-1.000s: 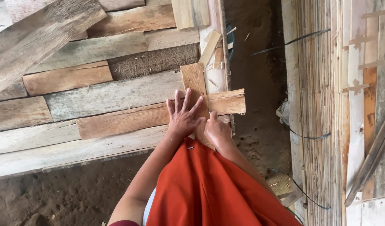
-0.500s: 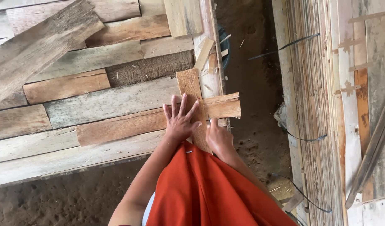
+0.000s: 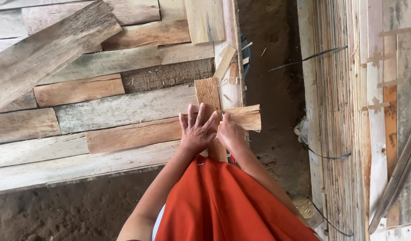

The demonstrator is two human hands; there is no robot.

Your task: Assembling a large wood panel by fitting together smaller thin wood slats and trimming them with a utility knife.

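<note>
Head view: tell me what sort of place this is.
Probably an outdoor or open-sided woodworking spot. Weathered planks lie side by side on bare dirt ground, and both hands press on a short board.

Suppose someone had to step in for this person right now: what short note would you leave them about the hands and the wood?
Left hand: flat, fingers spread, pressing on the short upright wood piece where it crosses the reddish plank.
Right hand: closed over the splintered plank end; whether it grips a tool cannot be told.
Wood: both pieces lie on the stack of weathered planks, at its edge beside the dirt floor.
Done: pieces crossed and held down.
Left: any fastening; none is visible.
</note>
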